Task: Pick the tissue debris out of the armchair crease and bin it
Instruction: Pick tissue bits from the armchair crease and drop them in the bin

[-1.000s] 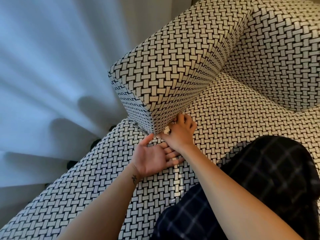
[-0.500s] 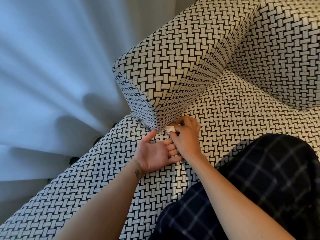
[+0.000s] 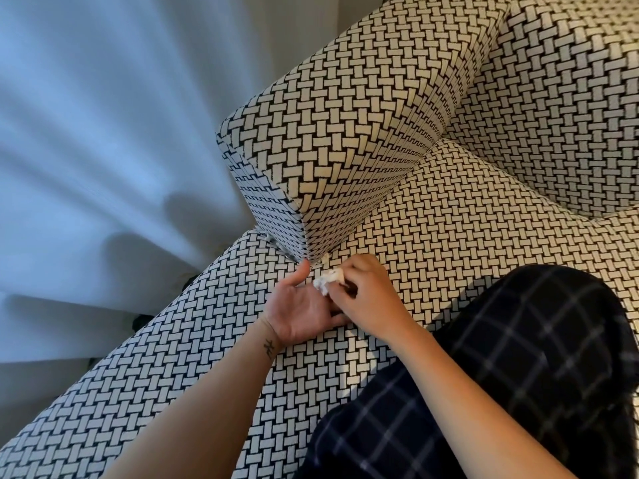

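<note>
Right hand: the right hand (image 3: 366, 295) is curled, its fingertips pinching a small crumpled white tissue wad (image 3: 326, 281); the wad is clear of the fabric and sits just over the fingers of the other hand.
Left hand: the left hand (image 3: 297, 312) lies palm up on the seat with its fingers relaxed and spread, holding nothing. Its thumb points up beside the front corner of the armrest, so it looks placed to catch.
Tissue left behind: a small pale scrap (image 3: 325, 259) sits at the front end of the crease (image 3: 363, 216), just beside the pinched wad. I cannot tell whether more is tucked deeper in.
Crease: it is the narrow seam where the boxy armrest in black-and-cream basket-weave fabric (image 3: 345, 140) meets the matching seat cushion (image 3: 466, 219).
Risk, shedding: the wad looks soft and ragged, and the pinch is at its edge. A quick pull could tear it, dropping crumbs onto the seat or back into the seam.
Risk, missed scrap: cream tissue on cream-and-black weave is hard to spot. Leaving for the bin now would probably leave that scrap behind.
Risk, transfer: if the wad is let go off-centre over the open palm, it could roll off the fingers.
Risk, carrying: no bin is in view. A loosely cupped palm on the way there could spill pieces.
Surroundings: the person's dark checked trousers (image 3: 518, 357) lie on the seat to the right. A pale grey-blue pleated curtain (image 3: 103, 115) hangs to the left of the chair.
</note>
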{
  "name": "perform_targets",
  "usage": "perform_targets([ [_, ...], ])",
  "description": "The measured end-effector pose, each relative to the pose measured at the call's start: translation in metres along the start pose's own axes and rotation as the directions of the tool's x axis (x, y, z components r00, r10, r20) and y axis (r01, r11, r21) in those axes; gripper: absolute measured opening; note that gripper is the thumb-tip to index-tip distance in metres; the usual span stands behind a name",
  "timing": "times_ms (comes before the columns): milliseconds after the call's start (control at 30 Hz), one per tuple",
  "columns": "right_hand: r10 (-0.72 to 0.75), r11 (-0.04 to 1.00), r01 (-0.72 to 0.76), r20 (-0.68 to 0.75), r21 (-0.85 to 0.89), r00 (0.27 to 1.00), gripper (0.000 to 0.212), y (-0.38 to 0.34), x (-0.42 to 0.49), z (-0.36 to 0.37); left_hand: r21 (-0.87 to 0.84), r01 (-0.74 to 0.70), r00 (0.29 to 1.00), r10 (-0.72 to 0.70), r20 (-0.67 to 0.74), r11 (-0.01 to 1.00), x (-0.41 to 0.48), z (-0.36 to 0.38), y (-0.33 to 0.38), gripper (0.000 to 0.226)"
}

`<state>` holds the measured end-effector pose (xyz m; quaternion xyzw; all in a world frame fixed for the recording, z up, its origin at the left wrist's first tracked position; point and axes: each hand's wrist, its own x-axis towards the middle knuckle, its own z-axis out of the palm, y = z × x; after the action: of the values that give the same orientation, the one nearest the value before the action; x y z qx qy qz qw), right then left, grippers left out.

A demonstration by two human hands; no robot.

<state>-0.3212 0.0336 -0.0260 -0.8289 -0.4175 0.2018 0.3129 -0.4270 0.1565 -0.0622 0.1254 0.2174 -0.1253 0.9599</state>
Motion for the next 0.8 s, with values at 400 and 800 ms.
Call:
perform_targets([
  [400,0.063,0.992,-0.065,0.021,0.107,0.998,0.055,-0.008,0.001,-0.002,0.028,0.013,0.992,-0.009,-0.127,1.000,-0.003,0.009,0.001,0.053],
  [800,0.265,0.817,-0.241,0.031,0.524,0.964,0.034,-0.002,0.016,-0.016,0.012,0.019,1.000,-0.019,-0.013,1.000,0.002,0.007,0.000,0.058],
])
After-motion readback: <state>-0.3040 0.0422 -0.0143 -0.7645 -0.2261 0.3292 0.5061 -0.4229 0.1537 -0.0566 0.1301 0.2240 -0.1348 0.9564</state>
